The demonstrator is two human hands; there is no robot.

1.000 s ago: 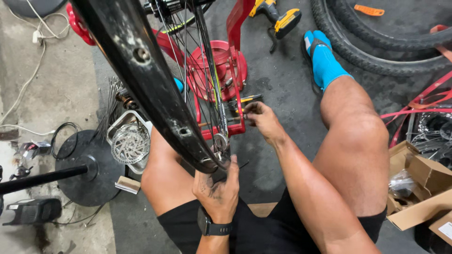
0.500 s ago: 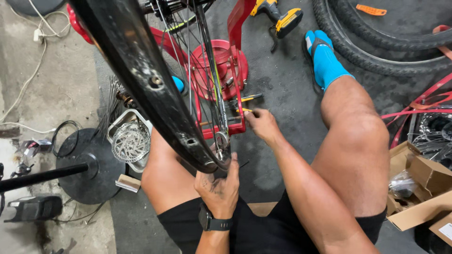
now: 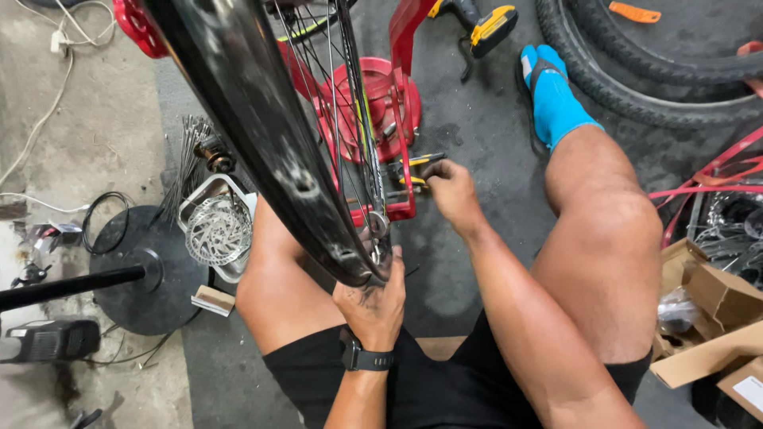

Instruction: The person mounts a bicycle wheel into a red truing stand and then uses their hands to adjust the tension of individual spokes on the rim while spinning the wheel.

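Black carbon-look bike rim (image 3: pixel 262 151) fills the upper left of my view, running diagonally down to its lowest point near centre, w/ thin spokes (image 3: pixel 350 119) fanning up from it. I see the wheel sitting in a red truing stand (image 3: pixel 401 103) on the grey floor, right in front of the seated person, between the knees.

Left hand (image 3: pixel 373 306) is at the bottom of the rim, fingers wrapped up around the rim edge, thumb side pressed against it; it's closed on the rim. A dark watch (image 3: pixel 362 359) sits on that wrist.

Right hand (image 3: pixel 449 187) reaches fwd to the stand's base, fingers curled narrow around a small yellow-and-black tool (image 3: pixel 413 161). Exactly how it's pinched I can't tell; the fingertips hide it.

Around it: metal tray (image 3: pixel 208 208) w/ a silver brake disc (image 3: pixel 218 232) just left of the rim, a bundle of loose spokes (image 3: pixel 184 163) behind it. Round black stand base (image 3: pixel 131 270) farther left, w/ a black pole across it. Yellow-and-black power drill (image 3: pixel 485 24) lies at the top, near a foot in a blue sock (image 3: pixel 552 95). Big knobby tyre (image 3: pixel 636 71) top right, cardboard boxes (image 3: pixel 715 318) at the right edge.
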